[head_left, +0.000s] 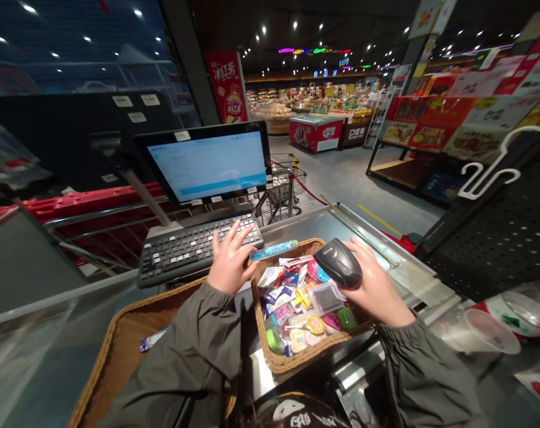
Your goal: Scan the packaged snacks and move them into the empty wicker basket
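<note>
My left hand [228,260] holds a thin light-blue tube [274,249] between thumb and fingers, while its other fingers spread over the right end of a dark keyboard [185,249]. My right hand [371,284] is wrapped round a black barcode scanner [338,263], held over the right wicker basket [291,360]. That basket is full of several small colourful packets and sweets. A lit monitor [207,163] stands behind the keyboard.
A second wicker basket [118,351] at the left holds one small wrapped item [151,340]. A steel checkout counter [407,273] runs to the right. A clear plastic cup [474,333] lies at the right. A black pegboard rack [496,232] stands beyond it, and a shopping trolley [283,184] behind the monitor.
</note>
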The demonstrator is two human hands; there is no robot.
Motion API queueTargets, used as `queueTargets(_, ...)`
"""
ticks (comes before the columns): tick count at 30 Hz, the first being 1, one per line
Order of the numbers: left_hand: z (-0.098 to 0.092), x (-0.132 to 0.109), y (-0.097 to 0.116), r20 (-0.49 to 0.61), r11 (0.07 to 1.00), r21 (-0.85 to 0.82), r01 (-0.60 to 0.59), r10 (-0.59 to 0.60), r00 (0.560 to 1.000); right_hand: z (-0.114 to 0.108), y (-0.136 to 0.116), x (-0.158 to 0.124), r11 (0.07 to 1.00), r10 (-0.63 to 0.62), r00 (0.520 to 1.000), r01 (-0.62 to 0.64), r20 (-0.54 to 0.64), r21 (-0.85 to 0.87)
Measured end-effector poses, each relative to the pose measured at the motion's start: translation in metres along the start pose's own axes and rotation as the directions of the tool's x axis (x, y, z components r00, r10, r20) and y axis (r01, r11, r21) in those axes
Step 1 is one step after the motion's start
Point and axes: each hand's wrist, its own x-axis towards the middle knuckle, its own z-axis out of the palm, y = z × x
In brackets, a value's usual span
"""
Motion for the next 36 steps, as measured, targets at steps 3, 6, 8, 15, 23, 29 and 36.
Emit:
queueTargets(3,-0.037,-0.020,-0.011,-0.066,0.999,0.013,0.045,-0.044,0.997,0.007,-0.020,0.007,0.998,-0.063,0.998,0.063,0.020,0.001)
queueTargets(6,-0.065,-0.041,-0.024,-0.113,0.996,0.030,0.088,-0.084,0.990,0.016,-0.038,0.016,0.993,-0.120,0.992,0.120,0.038,-0.005)
queueTargets(8,-0.077,-0.055,-0.033,-0.136,0.993,0.041,0.110,-0.104,0.985,0.024,-0.051,0.024,0.987,-0.157,0.986,0.158,0.057,-0.007)
queueTargets(15,-0.100,-0.096,-0.063,-0.197,0.980,0.062,0.190,-0.175,0.965,0.046,-0.097,0.045,0.966,-0.258,0.962,0.257,0.092,0.024)
queueTargets(23,-0.106,-0.124,-0.093,-0.242,0.966,0.045,0.256,-0.238,0.941,0.057,-0.137,0.042,0.949,-0.316,0.942,0.314,0.115,0.035)
queueTargets(29,-0.103,-0.133,-0.108,-0.242,0.963,0.039,0.268,-0.251,0.937,0.063,-0.155,0.036,0.950,-0.313,0.937,0.311,0.154,0.035)
queueTargets(36,-0.100,-0.135,-0.116,-0.240,0.963,0.030,0.266,-0.251,0.938,0.069,-0.161,0.032,0.950,-0.311,0.930,0.305,0.196,0.060)
